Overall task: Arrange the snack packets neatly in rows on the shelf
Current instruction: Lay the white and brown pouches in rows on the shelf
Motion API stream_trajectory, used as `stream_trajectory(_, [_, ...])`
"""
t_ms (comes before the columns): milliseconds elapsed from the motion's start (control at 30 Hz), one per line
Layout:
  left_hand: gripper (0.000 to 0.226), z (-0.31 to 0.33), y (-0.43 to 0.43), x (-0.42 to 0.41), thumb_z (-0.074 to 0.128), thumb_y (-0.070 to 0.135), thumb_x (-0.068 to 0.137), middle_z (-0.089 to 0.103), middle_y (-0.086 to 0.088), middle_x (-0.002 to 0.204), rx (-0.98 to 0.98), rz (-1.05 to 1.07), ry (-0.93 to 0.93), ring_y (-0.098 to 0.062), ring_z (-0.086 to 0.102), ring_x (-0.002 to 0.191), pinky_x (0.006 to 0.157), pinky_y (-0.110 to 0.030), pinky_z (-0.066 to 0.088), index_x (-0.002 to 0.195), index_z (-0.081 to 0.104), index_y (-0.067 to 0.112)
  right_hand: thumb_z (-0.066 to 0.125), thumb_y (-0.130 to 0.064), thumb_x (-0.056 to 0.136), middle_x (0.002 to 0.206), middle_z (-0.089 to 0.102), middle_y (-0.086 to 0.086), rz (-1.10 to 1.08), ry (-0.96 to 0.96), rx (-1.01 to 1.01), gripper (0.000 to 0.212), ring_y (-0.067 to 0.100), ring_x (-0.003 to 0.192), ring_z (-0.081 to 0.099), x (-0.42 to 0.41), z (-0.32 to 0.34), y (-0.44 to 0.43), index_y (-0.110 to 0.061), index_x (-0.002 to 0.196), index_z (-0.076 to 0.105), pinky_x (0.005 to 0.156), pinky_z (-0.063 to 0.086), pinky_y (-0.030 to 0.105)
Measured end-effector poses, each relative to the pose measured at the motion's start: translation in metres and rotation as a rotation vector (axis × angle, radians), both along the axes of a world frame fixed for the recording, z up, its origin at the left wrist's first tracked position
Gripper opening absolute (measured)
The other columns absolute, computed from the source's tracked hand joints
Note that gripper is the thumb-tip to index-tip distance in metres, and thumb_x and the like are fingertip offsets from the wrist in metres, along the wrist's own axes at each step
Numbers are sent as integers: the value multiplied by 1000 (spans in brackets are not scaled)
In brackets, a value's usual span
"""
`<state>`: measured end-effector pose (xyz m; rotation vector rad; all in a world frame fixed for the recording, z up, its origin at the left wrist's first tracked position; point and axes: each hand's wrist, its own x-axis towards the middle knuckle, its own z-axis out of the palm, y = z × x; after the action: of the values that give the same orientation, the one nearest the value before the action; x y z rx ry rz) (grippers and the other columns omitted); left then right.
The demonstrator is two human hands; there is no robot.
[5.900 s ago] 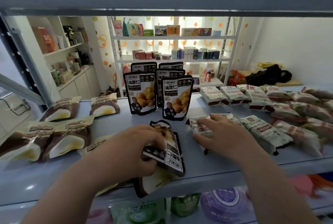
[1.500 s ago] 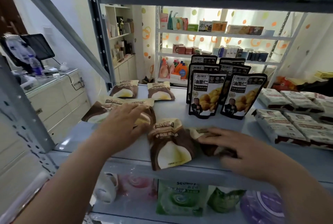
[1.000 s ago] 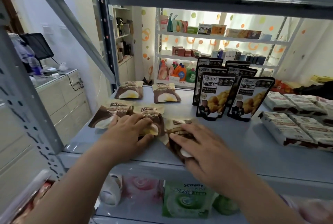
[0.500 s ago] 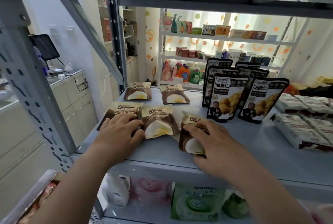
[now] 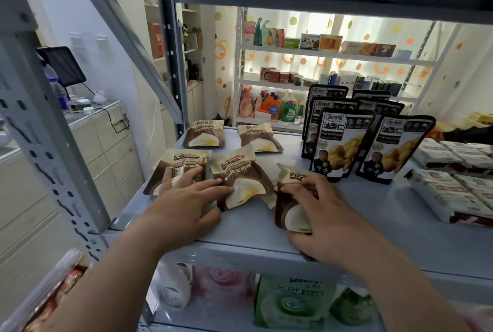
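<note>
Several brown-and-cream snack packets lie flat on the grey shelf (image 5: 373, 227). Two rest at the back (image 5: 205, 137) (image 5: 259, 139). In the front row, my left hand (image 5: 186, 203) lies flat with fingers spread over the left packet (image 5: 177, 165), fingertips touching the middle packet (image 5: 240, 182). My right hand (image 5: 324, 214) grips the right packet (image 5: 292, 211) from its right side, thumb under its lower end. Black stand-up chestnut pouches (image 5: 338, 142) stand in rows behind it.
White-and-red wrapped packets (image 5: 453, 187) are stacked at the right. A grey upright post (image 5: 45, 129) and a diagonal brace (image 5: 133, 46) frame the left side. Detergent refills (image 5: 290, 302) sit on the shelf below. A counter with a screen (image 5: 62, 65) stands at the left.
My right hand has pulled the right packet into the front row beside the middle one. My left hand stays pressed on the left packet, fingers now reaching the middle packet.
</note>
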<state>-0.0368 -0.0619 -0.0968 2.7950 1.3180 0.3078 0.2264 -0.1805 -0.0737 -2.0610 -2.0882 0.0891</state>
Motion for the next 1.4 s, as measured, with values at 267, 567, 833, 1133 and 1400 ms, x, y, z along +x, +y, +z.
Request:
stream_trajectory(267, [39,3,-3,-1,28,49,90,36,30,147,31,-57,-28,-11,1,149,113,-56,-18,121,50,46,54,-68,78,141,15,-12,-74,-7,62,70,21,130,25,8,1,-12,-51,136,19,96,46,38])
stream_trajectory(567, [51,18,1,35,44,44,96,35,21,150,-30,-170,-158,-7,37,133,101,-31,39,144,28,49,45,-74,77,134,23,-6,-156,-40,61,71,22,126,28,8,3,-11,-48,137,17,90,45,35])
stream_trajectory(833, [36,42,27,66,51,34,96,49,13,134,-85,-319,-47,-7,47,120,99,-24,40,131,53,36,38,-85,74,134,23,-4,-171,-79,55,76,23,124,31,8,3,-11,-47,137,19,86,47,36])
stream_trajectory(1133, [51,43,138,158,42,33,100,22,3,160,-163,-134,41,-22,19,146,114,-41,20,150,31,35,44,-86,65,131,14,-3,-96,-38,19,86,24,128,20,8,5,-2,-42,136,21,100,38,43])
stream_trajectory(1400, [38,35,176,155,40,39,95,31,4,154,-215,-118,128,-21,26,142,116,-45,21,130,54,40,50,-68,79,152,5,-11,-19,30,26,73,21,137,21,13,7,-4,-42,140,19,99,42,41])
